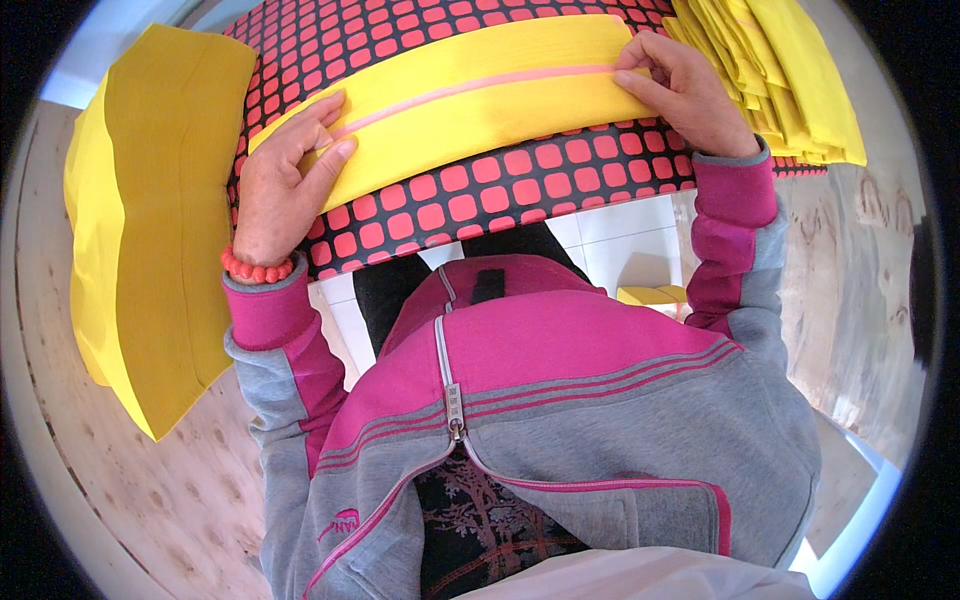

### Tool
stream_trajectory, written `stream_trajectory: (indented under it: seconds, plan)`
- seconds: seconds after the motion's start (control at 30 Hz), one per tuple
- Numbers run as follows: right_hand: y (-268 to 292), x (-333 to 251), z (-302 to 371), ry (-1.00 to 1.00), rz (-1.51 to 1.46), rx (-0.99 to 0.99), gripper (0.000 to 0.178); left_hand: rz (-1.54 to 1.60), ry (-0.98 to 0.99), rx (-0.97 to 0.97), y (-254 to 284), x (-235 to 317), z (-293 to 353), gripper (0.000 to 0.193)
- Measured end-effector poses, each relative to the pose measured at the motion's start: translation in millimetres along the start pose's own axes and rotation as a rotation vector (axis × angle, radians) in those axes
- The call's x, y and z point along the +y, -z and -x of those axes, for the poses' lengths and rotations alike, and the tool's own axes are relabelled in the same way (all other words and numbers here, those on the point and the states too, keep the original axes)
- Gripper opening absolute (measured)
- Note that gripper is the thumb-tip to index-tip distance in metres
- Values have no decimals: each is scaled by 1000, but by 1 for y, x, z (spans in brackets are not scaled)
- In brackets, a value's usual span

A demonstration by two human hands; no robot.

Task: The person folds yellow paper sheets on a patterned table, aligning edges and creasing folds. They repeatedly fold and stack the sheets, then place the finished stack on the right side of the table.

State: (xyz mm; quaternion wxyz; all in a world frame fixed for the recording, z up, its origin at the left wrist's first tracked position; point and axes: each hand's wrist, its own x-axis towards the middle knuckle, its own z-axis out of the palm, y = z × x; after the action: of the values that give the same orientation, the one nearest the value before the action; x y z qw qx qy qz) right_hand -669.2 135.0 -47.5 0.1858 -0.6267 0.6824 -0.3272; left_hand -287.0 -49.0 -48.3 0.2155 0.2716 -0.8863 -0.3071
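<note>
A long folded yellow sheet (480, 105), cloth or paper I cannot tell, lies across the red-and-black patterned table top. A narrow pink strip (490, 78) runs along its length. At the sheet's left end, my left hand (285, 180) rests on it, thumb and fingers apart on either side of the pink strip. My right hand (690, 90) is closed at the right end, thumb and forefinger pinched together on the sheet beside the strip's end. The fingers' undersides are hidden.
At the left, a large folded yellow piece (175, 220) hangs over the side. A pile of yellow folded pieces (775, 80) lies at the far right. The patterned table cover (450, 200) ends just in front of me. Below it, a small yellow piece (652, 295) shows near white floor tiles (625, 225).
</note>
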Motion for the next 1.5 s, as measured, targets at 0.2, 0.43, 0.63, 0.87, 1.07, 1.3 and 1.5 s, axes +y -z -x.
stream_trajectory:
  seconds: [0.2, 0.43, 0.63, 0.87, 1.07, 1.3, 1.5]
  plan:
    - [-14, 4, 1, 63, 44, 161, 16, -15, -7, 30, -1, -2, 1, 24]
    - [-22, 4, 3, 66, 185, 267, 20, -95, -45, 93, 0, -9, 4, 25]
    - [-28, 1, 4, 24, 251, 291, 19, -213, -95, 160, 2, -16, 6, 29]
    - [-32, 1, 4, 83, 315, 319, 16, -589, -104, 261, 3, -14, 8, 33]
    - [-29, 0, 4, 24, 317, 282, 19, -729, -181, 409, -19, 18, 6, 22]
    - [-28, -5, 3, 3, 326, 247, 17, -465, -404, 173, -88, 70, -14, 61]
    - [-27, -3, 3, 6, 320, 238, 17, -398, -402, 100, -98, 59, -23, 72]
